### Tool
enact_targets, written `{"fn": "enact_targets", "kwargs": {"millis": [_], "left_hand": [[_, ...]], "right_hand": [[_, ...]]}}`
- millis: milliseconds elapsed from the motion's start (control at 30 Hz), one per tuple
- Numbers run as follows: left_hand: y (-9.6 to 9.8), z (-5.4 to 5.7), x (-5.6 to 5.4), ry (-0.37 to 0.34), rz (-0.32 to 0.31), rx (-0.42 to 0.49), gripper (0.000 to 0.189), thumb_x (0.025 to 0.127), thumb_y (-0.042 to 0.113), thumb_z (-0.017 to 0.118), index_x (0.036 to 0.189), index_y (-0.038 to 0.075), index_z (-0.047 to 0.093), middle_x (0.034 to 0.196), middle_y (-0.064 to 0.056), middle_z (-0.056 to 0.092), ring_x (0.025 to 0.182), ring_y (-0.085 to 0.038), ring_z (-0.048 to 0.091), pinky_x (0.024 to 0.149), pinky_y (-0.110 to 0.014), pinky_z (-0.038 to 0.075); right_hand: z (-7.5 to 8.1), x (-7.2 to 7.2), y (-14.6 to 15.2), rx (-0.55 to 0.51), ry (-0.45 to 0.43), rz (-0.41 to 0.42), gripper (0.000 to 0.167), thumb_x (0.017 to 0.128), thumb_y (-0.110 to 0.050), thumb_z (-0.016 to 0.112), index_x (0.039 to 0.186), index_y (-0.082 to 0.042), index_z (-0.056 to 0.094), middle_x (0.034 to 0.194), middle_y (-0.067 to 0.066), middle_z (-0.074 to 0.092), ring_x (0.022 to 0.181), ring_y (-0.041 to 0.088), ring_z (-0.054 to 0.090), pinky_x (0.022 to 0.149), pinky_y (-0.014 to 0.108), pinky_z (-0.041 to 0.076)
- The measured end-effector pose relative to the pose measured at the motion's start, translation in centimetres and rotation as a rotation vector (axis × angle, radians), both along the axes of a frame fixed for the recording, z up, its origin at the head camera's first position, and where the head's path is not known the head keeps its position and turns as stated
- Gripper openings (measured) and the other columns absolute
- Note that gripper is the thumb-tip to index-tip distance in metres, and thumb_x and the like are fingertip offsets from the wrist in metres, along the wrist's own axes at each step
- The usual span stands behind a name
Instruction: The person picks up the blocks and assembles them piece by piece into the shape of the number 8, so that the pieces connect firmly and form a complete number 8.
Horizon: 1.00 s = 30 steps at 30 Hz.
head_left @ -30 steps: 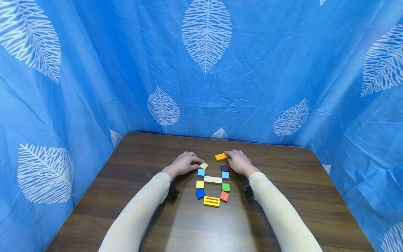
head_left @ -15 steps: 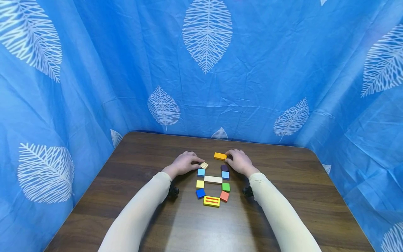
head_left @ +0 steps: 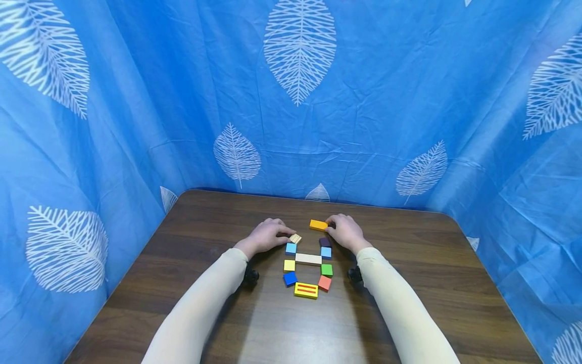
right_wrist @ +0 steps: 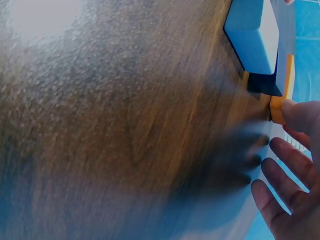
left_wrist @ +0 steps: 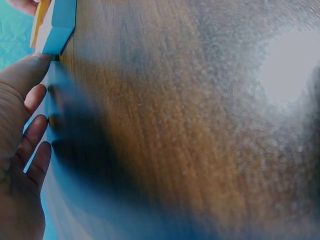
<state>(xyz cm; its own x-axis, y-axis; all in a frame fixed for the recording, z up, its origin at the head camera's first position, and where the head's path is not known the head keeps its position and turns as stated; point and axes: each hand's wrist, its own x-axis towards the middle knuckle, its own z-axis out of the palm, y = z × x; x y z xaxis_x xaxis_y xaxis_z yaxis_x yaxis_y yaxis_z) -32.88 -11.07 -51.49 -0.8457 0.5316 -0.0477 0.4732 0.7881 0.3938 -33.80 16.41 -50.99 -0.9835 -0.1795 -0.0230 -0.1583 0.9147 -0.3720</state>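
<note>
In the head view my left hand point(head_left: 265, 236) pinches a small beige striped block point(head_left: 295, 238) between thumb and index finger at its left side. Its other fingers hang loose in the left wrist view, where the thumb lies close to a light blue block point(left_wrist: 62, 25). My right hand point(head_left: 346, 232) holds the right end of a long orange block point(head_left: 318, 225), the farthest of the ring. The right wrist view shows the thumb on this orange block point(right_wrist: 279, 110), the other fingers spread. A dark purple block point(head_left: 325, 242) lies just nearer than it.
On the brown wooden table point(head_left: 409, 283), a ring of blocks runs toward me: two light blue, yellow point(head_left: 289, 265), green point(head_left: 327, 270), dark blue point(head_left: 290, 279), red point(head_left: 325, 283) and yellow with red stripes point(head_left: 306, 290). A long whitish block point(head_left: 308, 259) spans the middle. A blue curtain point(head_left: 386, 101) hangs behind.
The orange block has turned slightly and shifted a little to the left and away from me, the right hand's fingers changing position at its end. The left hand stays in place.
</note>
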Motion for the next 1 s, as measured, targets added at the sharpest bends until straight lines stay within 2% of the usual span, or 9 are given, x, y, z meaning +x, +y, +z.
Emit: {"fn": "enact_targets", "kwargs": {"millis": [533, 767, 1000], "left_hand": [[-0.07, -0.15, -0.04, -0.005, 0.011, 0.001, 0.033, 0.103, 0.035, 0.063, 0.136, 0.032, 0.068, 0.123, 0.004, 0.065, 0.116, -0.020, 0.052, 0.102, -0.043, 0.041], [-0.11, -0.29, -0.10, 0.001, 0.003, 0.007, 0.032, 0.103, 0.035, 0.063, 0.135, 0.032, 0.068, 0.123, 0.005, 0.065, 0.115, -0.019, 0.052, 0.102, -0.042, 0.041], [-0.16, -0.26, -0.04, 0.003, 0.007, 0.004, 0.033, 0.103, 0.036, 0.064, 0.135, 0.033, 0.068, 0.121, 0.005, 0.065, 0.112, -0.018, 0.052, 0.100, -0.041, 0.042]], "right_hand": [[-0.17, -0.23, -0.13, 0.004, -0.006, -0.016, 0.033, 0.099, -0.027, 0.070, 0.125, -0.007, 0.071, 0.123, 0.012, 0.066, 0.110, 0.031, 0.057, 0.100, 0.051, 0.046], [-0.10, -0.21, -0.37, 0.019, 0.007, 0.009, 0.030, 0.101, -0.025, 0.068, 0.124, -0.006, 0.070, 0.126, 0.014, 0.065, 0.113, 0.032, 0.057, 0.101, 0.051, 0.045], [0.02, -0.17, -0.89, 0.017, -0.018, 0.019, 0.030, 0.103, -0.025, 0.064, 0.125, -0.006, 0.068, 0.126, 0.012, 0.063, 0.115, 0.032, 0.055, 0.103, 0.053, 0.044]]}}
